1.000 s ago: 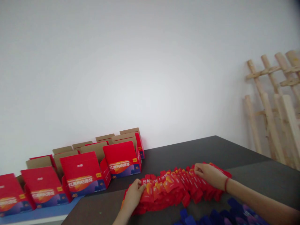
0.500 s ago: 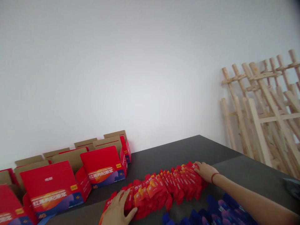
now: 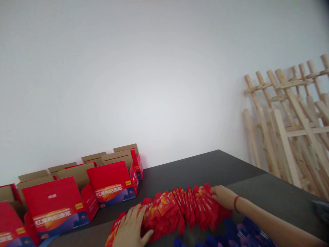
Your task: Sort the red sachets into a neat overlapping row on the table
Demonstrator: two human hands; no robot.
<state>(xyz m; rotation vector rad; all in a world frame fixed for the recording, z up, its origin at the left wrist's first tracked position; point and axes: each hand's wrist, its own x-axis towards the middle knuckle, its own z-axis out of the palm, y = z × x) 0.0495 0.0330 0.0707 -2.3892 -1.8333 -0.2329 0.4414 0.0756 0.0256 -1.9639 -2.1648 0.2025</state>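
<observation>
A long row of red sachets [image 3: 167, 209] stands packed side by side on the dark table. My left hand [image 3: 132, 226] lies over the left end of this row, thumb apart from the fingers, touching the sachets. At the right end, my right hand [image 3: 226, 197], a red cord round its wrist, curls its fingers against the last sachets; part of its grip is hidden. Blue sachets [image 3: 244, 235] lie in a heap below my right forearm, cut off by the bottom edge of the view.
Open red cardboard boxes [image 3: 59, 206] stand in rows at the left, flaps up. The dark table [image 3: 185, 171] reaches back to a white wall [image 3: 164, 85]. Wooden easel-like frames [image 3: 290, 127] lean at the right. A dark object [image 3: 321, 209] sits at the right edge.
My right hand and the right end of the red row have moved slightly down and toward me. My left hand has shifted a little right, still on the sachets.
</observation>
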